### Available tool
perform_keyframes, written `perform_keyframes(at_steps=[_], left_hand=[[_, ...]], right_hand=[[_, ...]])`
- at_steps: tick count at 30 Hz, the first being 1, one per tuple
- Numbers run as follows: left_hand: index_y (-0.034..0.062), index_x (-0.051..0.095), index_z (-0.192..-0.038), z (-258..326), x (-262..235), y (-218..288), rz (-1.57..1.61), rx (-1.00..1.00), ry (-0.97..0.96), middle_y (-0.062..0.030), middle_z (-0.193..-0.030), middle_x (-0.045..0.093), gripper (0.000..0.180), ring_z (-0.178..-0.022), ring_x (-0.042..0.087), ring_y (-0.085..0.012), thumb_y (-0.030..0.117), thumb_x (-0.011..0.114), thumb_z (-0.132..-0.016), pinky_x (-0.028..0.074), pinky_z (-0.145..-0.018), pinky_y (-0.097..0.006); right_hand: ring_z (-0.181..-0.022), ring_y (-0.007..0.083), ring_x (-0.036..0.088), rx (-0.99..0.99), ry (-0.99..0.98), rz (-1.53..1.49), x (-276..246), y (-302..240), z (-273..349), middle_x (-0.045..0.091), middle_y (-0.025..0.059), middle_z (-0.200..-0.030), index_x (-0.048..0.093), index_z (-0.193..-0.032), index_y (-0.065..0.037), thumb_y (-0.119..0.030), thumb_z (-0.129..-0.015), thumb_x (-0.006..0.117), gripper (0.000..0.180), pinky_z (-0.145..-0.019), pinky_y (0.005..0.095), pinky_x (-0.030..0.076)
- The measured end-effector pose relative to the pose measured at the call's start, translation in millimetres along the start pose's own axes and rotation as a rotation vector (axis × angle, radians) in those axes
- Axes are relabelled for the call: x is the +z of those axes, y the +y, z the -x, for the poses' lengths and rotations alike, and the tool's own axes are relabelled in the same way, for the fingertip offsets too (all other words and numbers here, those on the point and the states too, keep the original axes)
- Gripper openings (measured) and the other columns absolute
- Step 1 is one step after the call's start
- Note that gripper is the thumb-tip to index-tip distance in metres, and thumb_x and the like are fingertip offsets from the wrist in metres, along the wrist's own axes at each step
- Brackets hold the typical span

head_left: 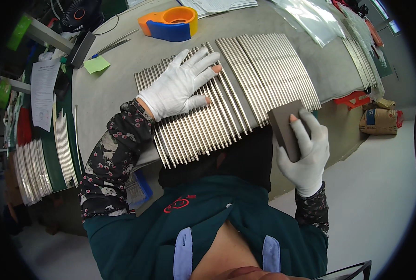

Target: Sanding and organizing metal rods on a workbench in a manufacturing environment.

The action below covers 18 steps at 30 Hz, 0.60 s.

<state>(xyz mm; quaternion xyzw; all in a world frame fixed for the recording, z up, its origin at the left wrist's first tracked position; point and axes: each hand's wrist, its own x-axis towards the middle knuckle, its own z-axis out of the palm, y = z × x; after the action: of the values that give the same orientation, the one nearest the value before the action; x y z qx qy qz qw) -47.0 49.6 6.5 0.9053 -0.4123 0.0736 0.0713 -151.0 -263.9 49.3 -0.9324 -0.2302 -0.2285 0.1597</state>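
Note:
My left hand [180,84], in a white glove with bare tips at the thumb and a finger, lies spread on a row of shiny metal rods [189,135]. These rods lie side by side, their near ends reaching past the table edge. To the right, a second, tightly packed group of metal rods [273,70] rests on the table. My right hand [308,149], gloved in the same way, is closed around a dark grey-brown rectangular block [285,128]. The block is beside the near right end of the second group; whether it touches the rods I cannot tell.
An orange and blue tape dispenser [170,23] stands at the back, left of clear plastic bags [310,21]. Tweezers [112,46] and a yellow-green sticky note [97,64] lie at the left. More rods [33,170] are stacked far left. A red bracket-like piece [352,100] juts at the right edge.

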Motion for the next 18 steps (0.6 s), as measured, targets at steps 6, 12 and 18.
perform_keyframes(at_steps=[6, 12, 18], left_hand=[[0.0151, 0.028, -0.148, -26, 11, 14, -0.127, 0.076, -0.147, -0.0143, -0.153, 0.025, 0.073, -0.141, 0.023, -0.0363, 0.064, 0.026, -0.093, 0.016, -0.112, -0.058], [0.0171, 0.026, -0.149, 0, 2, 10, -0.078, 0.054, -0.17, -0.0133, -0.154, 0.025, 0.073, -0.141, 0.024, -0.0366, 0.064, 0.024, -0.094, 0.014, -0.112, -0.059], [0.0157, 0.028, -0.148, 11, 2, 9, -0.045, 0.011, -0.13, -0.013, -0.153, 0.027, 0.071, -0.141, 0.025, -0.0362, 0.062, 0.025, -0.094, 0.014, -0.112, -0.06]], right_hand=[[-0.091, 0.0299, 0.053, 0.028, -0.005, 0.028, 2, 13, 12, 0.052, 0.0118, -0.123, 0.059, -0.114, -0.009, -0.016, -0.055, 0.075, 0.062, -0.076, 0.0387, 0.048], [-0.09, 0.0292, 0.054, -0.008, -0.091, -0.037, -3, 2, 20, 0.052, 0.0119, -0.123, 0.06, -0.113, -0.01, -0.017, -0.053, 0.075, 0.062, -0.076, 0.0382, 0.048], [-0.094, 0.0309, 0.054, -0.017, -0.107, -0.076, 2, 2, 20, 0.053, 0.0137, -0.124, 0.059, -0.118, -0.009, -0.014, -0.054, 0.073, 0.066, -0.079, 0.0395, 0.047]])
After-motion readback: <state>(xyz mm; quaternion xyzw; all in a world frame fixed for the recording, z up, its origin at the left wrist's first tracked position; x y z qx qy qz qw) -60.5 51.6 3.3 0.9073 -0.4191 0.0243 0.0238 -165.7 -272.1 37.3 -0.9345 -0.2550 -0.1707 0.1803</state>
